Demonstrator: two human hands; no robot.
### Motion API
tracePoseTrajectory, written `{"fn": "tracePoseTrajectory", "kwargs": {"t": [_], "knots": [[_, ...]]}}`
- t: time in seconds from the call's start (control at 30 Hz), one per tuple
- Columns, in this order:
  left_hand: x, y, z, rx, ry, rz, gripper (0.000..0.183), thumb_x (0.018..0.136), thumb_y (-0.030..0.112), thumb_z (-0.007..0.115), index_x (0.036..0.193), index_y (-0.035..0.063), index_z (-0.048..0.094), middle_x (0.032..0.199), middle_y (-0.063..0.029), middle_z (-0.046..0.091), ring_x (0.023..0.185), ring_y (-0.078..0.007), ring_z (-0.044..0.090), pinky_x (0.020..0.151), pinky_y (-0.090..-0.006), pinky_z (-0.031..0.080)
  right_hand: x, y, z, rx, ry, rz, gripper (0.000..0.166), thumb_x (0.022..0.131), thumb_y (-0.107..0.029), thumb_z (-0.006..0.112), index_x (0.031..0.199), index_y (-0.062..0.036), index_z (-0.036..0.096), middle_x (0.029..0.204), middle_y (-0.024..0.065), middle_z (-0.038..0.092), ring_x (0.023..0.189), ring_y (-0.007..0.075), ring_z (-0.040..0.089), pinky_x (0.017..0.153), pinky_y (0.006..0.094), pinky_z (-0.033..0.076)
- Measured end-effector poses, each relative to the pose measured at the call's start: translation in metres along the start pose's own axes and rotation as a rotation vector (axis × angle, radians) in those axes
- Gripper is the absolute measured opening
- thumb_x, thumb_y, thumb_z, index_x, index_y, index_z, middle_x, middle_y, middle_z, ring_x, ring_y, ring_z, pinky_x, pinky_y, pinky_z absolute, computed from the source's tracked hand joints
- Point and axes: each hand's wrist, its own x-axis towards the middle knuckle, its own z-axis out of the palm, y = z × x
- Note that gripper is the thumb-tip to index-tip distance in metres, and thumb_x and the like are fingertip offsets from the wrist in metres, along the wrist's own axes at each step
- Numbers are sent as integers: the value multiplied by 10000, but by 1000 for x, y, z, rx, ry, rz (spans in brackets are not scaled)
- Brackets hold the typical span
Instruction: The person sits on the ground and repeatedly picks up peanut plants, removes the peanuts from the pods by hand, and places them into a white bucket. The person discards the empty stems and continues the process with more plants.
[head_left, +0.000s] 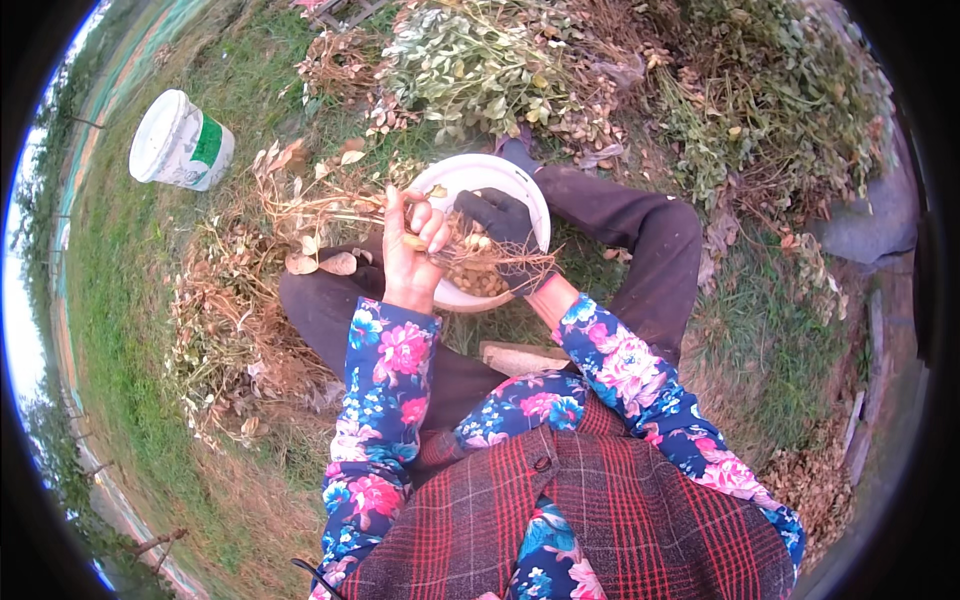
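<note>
My left hand (415, 240), bare, is closed around the stems of a dried peanut plant (337, 208). Its leafy end points left, and its thin roots spread to the right over a round white tub (536, 202). My right hand (499, 225), in a dark glove, reaches over the tub beside the roots, its fingers curled; whether it grips anything is hidden. Peanuts in their shells (480, 281) lie in the tub, which stands between my bent legs.
Dried peanut plants (240, 322) lie heaped at my left. Greener plants (480, 67) are piled beyond the tub, and more (787, 112) at the upper right. A white bucket with a green patch (169, 142) stands on the grass. A pale block (521, 358) lies close before me.
</note>
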Motion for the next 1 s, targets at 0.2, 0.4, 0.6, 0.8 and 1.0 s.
{"fn": "tracePoseTrajectory", "kwargs": {"t": [0.2,0.4,0.6,0.8,1.0], "knots": [[-14,-3,16,236,222,116,298,919,351,435,783,90,480,530,48,281,402,-53,218,349,-183,213,14,51,-5,579,331,487,263,827,-266,570,764,-12,599,697,18,559,614,125,502,556,258,403],[-6,12,13,211,121,165,295,909,366,449,792,97,482,540,43,285,415,-53,236,363,-186,213,29,51,-27,398,262,653,295,803,-237,633,939,20,586,813,77,606,745,161,563,678,240,444],[4,23,7,143,108,243,288,911,345,452,801,81,481,538,42,294,421,-56,244,358,-197,212,4,52,-26,426,-167,319,402,879,-218,523,1203,9,458,1142,127,545,988,196,546,869,304,452],[15,4,4,176,170,199,298,913,368,441,793,97,470,535,37,295,403,-59,257,347,-201,231,-19,47,-10,483,-379,148,333,898,-201,472,1181,-28,464,1165,85,521,1018,182,523,870,295,454],[12,-2,-9,294,342,261,301,905,386,450,809,101,470,542,46,302,424,-59,278,359,-205,232,-6,51,-9,87,-83,130,284,831,-194,572,1057,-30,519,1003,107,562,887,198,548,764,319,454]]}}
